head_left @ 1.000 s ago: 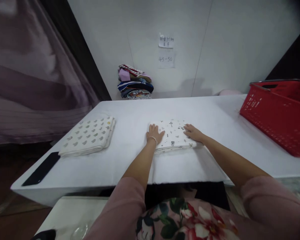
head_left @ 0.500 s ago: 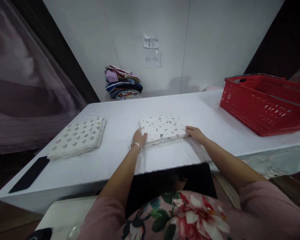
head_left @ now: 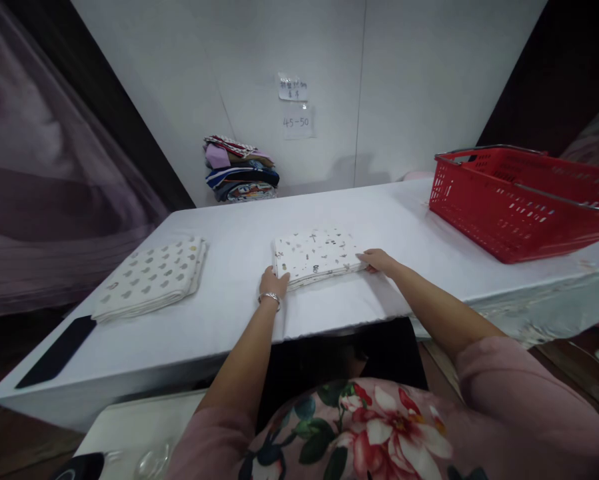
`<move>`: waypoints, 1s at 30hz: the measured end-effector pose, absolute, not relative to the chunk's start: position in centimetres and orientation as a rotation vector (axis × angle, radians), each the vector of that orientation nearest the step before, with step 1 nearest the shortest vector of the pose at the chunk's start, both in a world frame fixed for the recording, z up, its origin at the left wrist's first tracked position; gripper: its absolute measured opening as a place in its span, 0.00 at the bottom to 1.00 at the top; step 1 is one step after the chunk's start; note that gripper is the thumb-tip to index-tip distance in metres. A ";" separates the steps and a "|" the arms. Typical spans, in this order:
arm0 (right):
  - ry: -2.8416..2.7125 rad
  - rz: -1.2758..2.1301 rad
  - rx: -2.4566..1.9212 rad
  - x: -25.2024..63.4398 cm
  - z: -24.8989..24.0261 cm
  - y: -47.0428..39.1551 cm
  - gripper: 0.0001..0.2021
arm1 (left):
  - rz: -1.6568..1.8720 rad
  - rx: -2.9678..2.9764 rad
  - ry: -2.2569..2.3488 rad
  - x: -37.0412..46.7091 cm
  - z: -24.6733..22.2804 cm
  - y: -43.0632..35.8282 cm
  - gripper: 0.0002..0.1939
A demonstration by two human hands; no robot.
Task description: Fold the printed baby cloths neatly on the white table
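Note:
A folded white cloth [head_left: 319, 255] with small scattered prints lies on the white-covered table in front of me. My left hand [head_left: 274, 283], with a silver bracelet at the wrist, grips the cloth's near left corner, thumb on top. At the opposite end, my right hand [head_left: 376, 260] pinches the right edge, its fingertips partly hidden by the layers. Off to the left sits another folded cloth [head_left: 152, 277], cream with rows of grey motifs, apart from both hands.
A red plastic basket [head_left: 509, 220] with metal handles stands at the table's right. Several folded fabrics [head_left: 240, 170] are stacked against the back wall. A flat black object [head_left: 56, 353] lies near the left edge of the table [head_left: 219, 260]. Paper signs [head_left: 298, 122] hang on the wall.
My view has shifted slightly, so the whole scene sits a little differently in the frame. Both hands stay on the printed cloth, which shows little movement on the table.

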State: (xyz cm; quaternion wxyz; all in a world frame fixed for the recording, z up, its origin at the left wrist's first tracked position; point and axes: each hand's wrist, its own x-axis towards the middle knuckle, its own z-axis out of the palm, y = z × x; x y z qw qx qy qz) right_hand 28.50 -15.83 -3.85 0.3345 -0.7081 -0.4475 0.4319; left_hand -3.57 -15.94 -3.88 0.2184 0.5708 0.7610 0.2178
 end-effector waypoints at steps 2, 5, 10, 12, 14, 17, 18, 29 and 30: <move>-1.165 1.126 -1.839 28.1 -3.6 -16.2 0.24 | 0.626 1.548 2.087 -3.8 -3.9 -15.8 0.35; -1.173 1.149 -1.797 27.7 -3.5 -17.4 0.31 | 0.689 1.487 2.044 -4.6 -4.3 -15.8 0.35; -1.231 1.221 -1.703 28.0 -4.0 -19.8 0.35 | 0.805 1.481 1.990 -6.0 -5.3 -16.5 0.32; -1.183 1.242 -1.678 28.5 -4.1 -20.4 0.27 | 0.859 1.518 1.989 -6.1 -5.7 -16.9 0.31; -1.118 1.241 -1.685 29.1 -4.2 -20.7 0.17 | 0.921 1.559 1.985 -6.0 -6.0 -17.2 0.28; -1.061 1.200 -1.707 30.0 -4.3 -21.2 0.15 | 0.968 1.603 1.978 -5.8 -6.2 -17.6 0.24; -1.064 1.201 -1.709 30.1 -4.3 -21.3 0.16 | 0.967 1.610 1.980 -5.7 -6.1 -17.7 0.24; -1.288 1.257 -1.745 29.1 -3.4 -20.1 0.19 | 0.995 1.639 1.973 -5.8 -6.1 -17.7 0.20; -1.272 1.254 -1.714 29.0 -3.3 -19.9 0.19 | 0.990 1.641 1.972 -5.8 -6.1 -17.7 0.20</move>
